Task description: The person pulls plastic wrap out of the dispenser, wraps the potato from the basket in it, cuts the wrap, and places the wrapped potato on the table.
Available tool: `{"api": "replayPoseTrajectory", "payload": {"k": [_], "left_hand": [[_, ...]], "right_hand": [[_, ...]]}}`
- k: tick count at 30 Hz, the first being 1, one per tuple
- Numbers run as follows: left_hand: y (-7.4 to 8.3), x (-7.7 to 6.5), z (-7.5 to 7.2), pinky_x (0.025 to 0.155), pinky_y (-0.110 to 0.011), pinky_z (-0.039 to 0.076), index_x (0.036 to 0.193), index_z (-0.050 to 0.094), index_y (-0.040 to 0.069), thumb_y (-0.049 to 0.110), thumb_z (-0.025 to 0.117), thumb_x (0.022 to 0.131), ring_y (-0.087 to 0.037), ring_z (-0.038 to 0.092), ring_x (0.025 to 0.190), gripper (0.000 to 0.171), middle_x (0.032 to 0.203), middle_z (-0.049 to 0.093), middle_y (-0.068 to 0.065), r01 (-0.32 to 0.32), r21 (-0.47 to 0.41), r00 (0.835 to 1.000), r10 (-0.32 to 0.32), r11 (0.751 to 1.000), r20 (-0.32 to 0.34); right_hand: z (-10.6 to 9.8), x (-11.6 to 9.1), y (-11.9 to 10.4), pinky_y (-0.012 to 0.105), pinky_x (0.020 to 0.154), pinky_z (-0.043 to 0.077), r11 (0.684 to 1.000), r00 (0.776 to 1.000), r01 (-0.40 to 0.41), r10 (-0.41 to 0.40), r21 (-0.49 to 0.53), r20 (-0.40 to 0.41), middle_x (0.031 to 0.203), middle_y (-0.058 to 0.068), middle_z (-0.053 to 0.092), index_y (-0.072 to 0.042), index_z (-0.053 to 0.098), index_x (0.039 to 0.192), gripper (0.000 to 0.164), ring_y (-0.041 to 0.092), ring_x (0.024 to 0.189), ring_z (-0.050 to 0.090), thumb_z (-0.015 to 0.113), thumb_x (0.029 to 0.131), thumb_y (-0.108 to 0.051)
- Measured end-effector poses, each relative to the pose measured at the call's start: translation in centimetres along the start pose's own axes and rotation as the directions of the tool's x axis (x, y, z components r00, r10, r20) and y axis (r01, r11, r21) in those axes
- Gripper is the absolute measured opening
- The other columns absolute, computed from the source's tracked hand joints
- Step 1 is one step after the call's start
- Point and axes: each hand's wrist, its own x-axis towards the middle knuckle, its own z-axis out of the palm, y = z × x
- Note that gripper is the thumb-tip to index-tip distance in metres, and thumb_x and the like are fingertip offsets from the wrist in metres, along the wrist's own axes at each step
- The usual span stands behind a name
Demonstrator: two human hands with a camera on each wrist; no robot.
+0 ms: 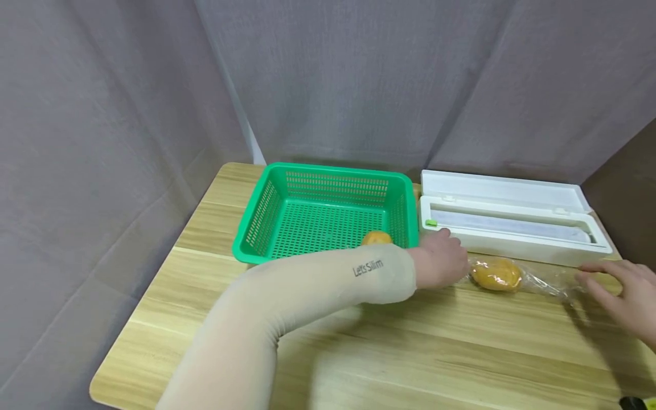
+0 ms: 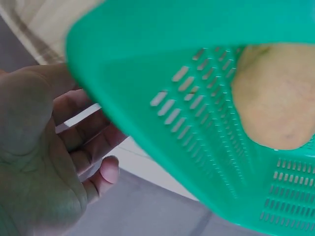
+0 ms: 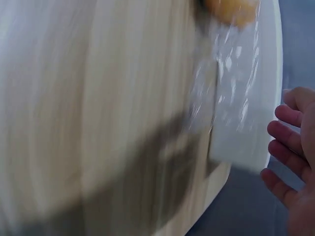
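A potato [image 1: 496, 274] wrapped in clear plastic film [image 1: 547, 285] lies on the wooden table, the film trailing off to its right. Just left of it is my left hand [image 1: 442, 259], beside the right corner of a green basket [image 1: 328, 168]. Its fingers [image 2: 81, 135] look loosely bent in the left wrist view, and their tips are partly hidden by the basket. At the film's right end hovers my right hand [image 1: 622, 293], its fingers [image 3: 290, 147] relaxed and apart from the film in the right wrist view. Another potato [image 2: 278, 96] sits inside the basket.
Behind the wrapped potato stands a white film dispenser [image 1: 517, 249] with its lid [image 1: 502, 191] raised and a green slider [image 1: 431, 223] at its left end. A dark object [image 1: 631, 403] shows at the bottom right corner. Grey curtains [image 1: 359, 85] hang behind the table.
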Motion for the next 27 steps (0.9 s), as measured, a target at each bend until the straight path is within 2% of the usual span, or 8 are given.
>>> {"api": "replayPoseTrajectory", "payload": {"k": [2,3,8,11,16,20,22,27], "left_hand": [[0.3,-0.4,-0.4,0.105,-0.024,0.041,0.148,0.06,0.043,0.033,0.038,0.117,-0.004,0.055,0.122,0.038,0.143,0.062,0.021,-0.008,0.005,0.999,0.008,1.0,-0.033],[0.5,-0.5,-0.6,0.102,-0.023,0.043,0.144,0.063,0.042,0.033,0.039,0.117,-0.004,0.056,0.119,0.037,0.139,0.063,0.02,-0.005,-0.003,0.998,0.005,1.0,-0.058],[2.2,-0.2,-1.8,0.092,-0.021,0.051,0.128,0.068,0.039,0.036,0.046,0.114,-0.003,0.057,0.106,0.027,0.124,0.065,0.017,0.087,-0.126,0.987,-0.102,0.988,-0.12],[3.5,0.6,-2.3,0.093,-0.021,0.052,0.13,0.064,0.039,0.043,0.045,0.114,-0.002,0.057,0.108,0.025,0.122,0.061,0.016,0.172,-0.226,0.976,-0.197,0.959,-0.096],[5.2,2.4,-2.4,0.106,-0.026,0.048,0.144,0.054,0.034,0.05,0.037,0.115,-0.003,0.056,0.122,0.037,0.129,0.058,0.016,0.24,-0.248,0.962,-0.264,0.939,-0.065],[5.8,3.8,-1.4,0.107,-0.024,0.046,0.144,0.053,0.033,0.053,0.04,0.113,-0.001,0.056,0.119,0.038,0.129,0.058,0.017,0.268,-0.252,0.948,-0.3,0.93,-0.101],[6.0,4.5,-0.6,0.104,-0.021,0.045,0.142,0.054,0.033,0.053,0.043,0.113,0.0,0.055,0.116,0.037,0.128,0.058,0.018,0.276,-0.274,0.938,-0.32,0.921,-0.133],[6.2,5.5,1.2,0.106,-0.019,0.042,0.153,0.05,0.033,0.05,0.04,0.114,0.001,0.051,0.127,0.044,0.143,0.055,0.018,0.272,-0.298,0.927,-0.332,0.915,-0.174]], "right_hand": [[0.3,0.8,-1.2,0.072,0.106,0.038,0.999,0.994,0.002,0.002,-0.04,0.107,0.121,0.044,0.062,0.007,0.069,0.119,0.03,0.06,0.11,0.053,0.07,0.105,-0.02],[0.5,1.1,-1.8,0.08,0.096,0.035,0.999,0.986,0.001,0.007,-0.051,0.164,0.125,0.044,0.06,0.007,0.067,0.125,0.034,0.065,0.112,0.05,0.068,0.106,-0.022],[1.9,2.2,-3.9,0.081,0.086,0.04,0.999,0.941,0.022,-0.009,-0.035,0.337,0.137,0.043,0.056,0.005,0.056,0.147,0.049,0.069,0.117,0.05,0.064,0.11,-0.025],[2.8,2.4,-4.5,0.081,0.085,0.041,1.0,0.933,0.015,-0.007,-0.019,0.361,0.138,0.043,0.056,0.004,0.053,0.152,0.051,0.071,0.116,0.051,0.061,0.111,-0.026],[3.3,1.8,-4.2,0.079,0.078,0.044,1.0,0.931,0.014,-0.006,-0.017,0.365,0.133,0.045,0.057,0.006,0.052,0.151,0.051,0.071,0.108,0.057,0.06,0.111,-0.025],[3.6,1.1,-3.8,0.075,0.075,0.045,0.999,0.951,0.041,-0.041,0.005,0.307,0.126,0.044,0.062,0.007,0.055,0.148,0.048,0.068,0.099,0.063,0.063,0.109,-0.019],[3.8,0.9,-3.7,0.076,0.077,0.045,0.999,0.957,0.048,-0.05,0.014,0.286,0.125,0.043,0.063,0.006,0.055,0.148,0.048,0.068,0.101,0.062,0.064,0.109,-0.018],[4.0,0.9,-3.8,0.079,0.082,0.042,0.999,0.955,0.04,-0.044,0.02,0.292,0.129,0.042,0.062,0.004,0.055,0.15,0.048,0.072,0.111,0.055,0.063,0.109,-0.019]]}}
